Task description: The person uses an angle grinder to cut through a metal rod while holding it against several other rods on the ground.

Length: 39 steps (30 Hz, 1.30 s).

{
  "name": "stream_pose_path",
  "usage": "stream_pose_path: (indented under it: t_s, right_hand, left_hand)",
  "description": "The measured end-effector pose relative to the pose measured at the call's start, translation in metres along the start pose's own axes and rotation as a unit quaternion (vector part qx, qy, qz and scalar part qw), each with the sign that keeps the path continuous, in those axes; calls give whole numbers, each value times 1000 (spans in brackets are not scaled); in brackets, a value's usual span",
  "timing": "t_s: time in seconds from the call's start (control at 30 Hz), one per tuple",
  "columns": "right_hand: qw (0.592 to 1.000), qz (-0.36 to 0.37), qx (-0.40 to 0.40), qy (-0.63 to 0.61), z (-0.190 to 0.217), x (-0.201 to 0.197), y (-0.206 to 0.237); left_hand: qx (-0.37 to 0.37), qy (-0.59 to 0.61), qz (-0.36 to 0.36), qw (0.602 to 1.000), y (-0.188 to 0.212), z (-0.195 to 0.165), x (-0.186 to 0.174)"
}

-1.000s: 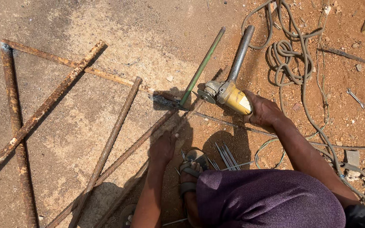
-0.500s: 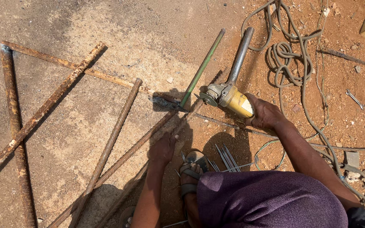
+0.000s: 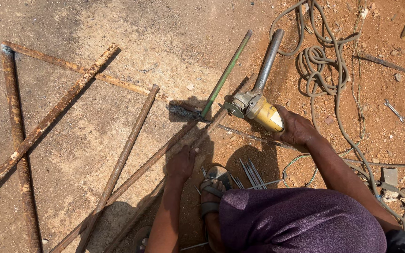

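1. The right hand (image 3: 296, 127) grips the yellow grinder (image 3: 255, 107), whose disc end points left toward the green rod (image 3: 226, 74).
2. The left hand (image 3: 180, 164) presses flat on a rusty bar (image 3: 137, 169) running diagonally, lower left to upper right.
3. Bare concrete (image 3: 118, 28) lies open beyond; the cable coil (image 3: 322, 65) sits right, probably the grinder's.

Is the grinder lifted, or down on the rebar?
Down: the grinder, held by the right hand, has its disc at the rebar.
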State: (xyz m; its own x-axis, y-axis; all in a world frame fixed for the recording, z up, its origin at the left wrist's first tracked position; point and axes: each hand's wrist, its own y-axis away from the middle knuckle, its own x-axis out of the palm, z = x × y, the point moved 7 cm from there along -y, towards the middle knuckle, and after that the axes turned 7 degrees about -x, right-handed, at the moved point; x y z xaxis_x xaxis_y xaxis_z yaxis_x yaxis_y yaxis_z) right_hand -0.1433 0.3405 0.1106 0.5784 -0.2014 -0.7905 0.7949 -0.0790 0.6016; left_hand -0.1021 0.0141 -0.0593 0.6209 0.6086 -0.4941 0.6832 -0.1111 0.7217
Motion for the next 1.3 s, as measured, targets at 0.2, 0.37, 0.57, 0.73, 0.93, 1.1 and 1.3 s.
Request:
stream_pose_path:
  t_s: [0.2,0.37,0.57,0.73,0.93,1.1,1.3]
  right_hand:
    - [1000,-1,-1,-2,-6,6,0]
    - [1000,-9,-8,-25,-12,12,-9]
    - [999,-25,-27,-20,-15,17,-18]
    - [1000,1,4,-29,-23,24,-20]
    - [1000,-8,-19,-3,-18,19,-17]
    - [1000,5,0,-2,-16,19,-14]
    - [1000,-10,-25,4,-13,20,-17]
  left_hand:
    - [10,13,-14,1000,1,-1,-3]
    - [-13,-2,17,1000,2,2,-1]
    - [-5,-4,11,1000,2,2,-2]
    - [-5,1,3,1000,1,3,-1]
    - [-8,-7,1,1000,1,4,0]
    - [1,0,-11,1000,1,4,-1]
    - [-7,-1,-4,1000,0,5,0]
